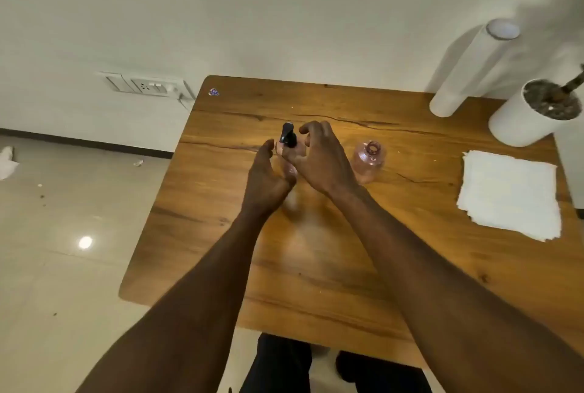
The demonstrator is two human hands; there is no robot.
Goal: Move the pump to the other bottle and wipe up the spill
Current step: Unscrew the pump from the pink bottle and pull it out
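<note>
A clear pink bottle [281, 147] with a black pump [288, 135] on top stands mid-table, mostly hidden by my hands. My left hand [267, 177] is beside its left side with fingers apart. My right hand [319, 157] curls around the bottle's right side, fingers spread near the pump; whether either hand touches the bottle is unclear. A second clear pink bottle [369, 160] with an uncapped neck stands to the right. A faint wet smear [295, 200] lies on the wood below my hands.
The wooden table [331, 266] holds a stack of white paper napkins [510, 195] at the right, a white plant pot [531, 117] and a white paper roll [471, 67] at the back right. A wall socket [148, 86] is left of the table.
</note>
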